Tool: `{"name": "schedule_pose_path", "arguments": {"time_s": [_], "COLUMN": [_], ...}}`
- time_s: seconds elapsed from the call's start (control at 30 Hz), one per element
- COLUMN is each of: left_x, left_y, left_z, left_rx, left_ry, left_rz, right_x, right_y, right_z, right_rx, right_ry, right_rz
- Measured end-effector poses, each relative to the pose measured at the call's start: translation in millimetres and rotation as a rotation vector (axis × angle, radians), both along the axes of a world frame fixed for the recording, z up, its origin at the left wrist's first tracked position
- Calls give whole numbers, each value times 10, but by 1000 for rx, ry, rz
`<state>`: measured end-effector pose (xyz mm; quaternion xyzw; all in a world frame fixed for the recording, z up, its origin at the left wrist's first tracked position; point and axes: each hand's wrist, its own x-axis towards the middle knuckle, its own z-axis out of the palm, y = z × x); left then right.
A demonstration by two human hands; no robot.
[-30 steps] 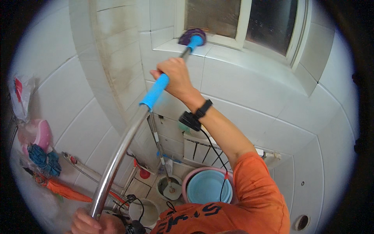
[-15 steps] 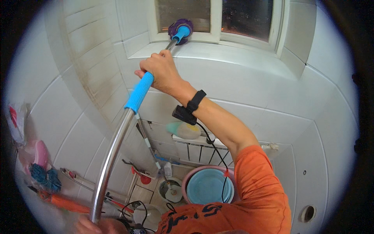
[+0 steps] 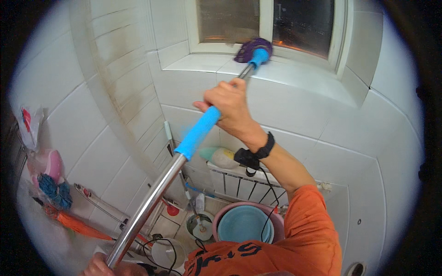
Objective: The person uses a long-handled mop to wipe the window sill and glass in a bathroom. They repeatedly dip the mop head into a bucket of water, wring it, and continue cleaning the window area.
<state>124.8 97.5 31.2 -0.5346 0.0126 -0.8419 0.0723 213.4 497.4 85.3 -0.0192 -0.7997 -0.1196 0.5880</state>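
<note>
A long mop [image 3: 152, 200] with a steel pole and a blue ribbed grip slants from the lower left up to the window. Its purple mop head [image 3: 251, 49] lies against the white windowsill [image 3: 294, 76], below the middle post of the window frame. My right hand [image 3: 228, 103] is wrapped round the pole just above the blue grip, arm stretched forward. Low at the left edge of the view, my left hand [image 3: 99, 266] closes round the pole's lower end, partly cut off by the picture's border.
A white radiator [image 3: 244, 181] stands under the window, bottles on top. Below are a light blue basin [image 3: 244, 225] in a pink one and a bucket [image 3: 198, 225]. Pink slippers [image 3: 53, 165], a teal cloth [image 3: 55, 191] and an orange umbrella [image 3: 78, 225] hang along the left wall.
The mop head has slid to the right along the sill, from the left pane to the middle post. My right hand moved right with the pole; my left hand stays low.
</note>
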Motion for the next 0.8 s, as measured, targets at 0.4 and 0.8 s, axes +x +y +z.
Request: {"name": "schedule_pose_path", "arguments": {"time_s": [0.4,0.8], "left_x": [-106,-427], "left_y": [126,10], "left_z": [123,-25], "left_rx": [53,-11], "left_ry": [-51,-123], "left_rz": [-145,138], "right_x": [117,-1409], "right_y": [-73,-34], "right_z": [21,-22], "right_rx": [-5,-97], "right_ry": [95,37], "right_rz": [-79,143]}}
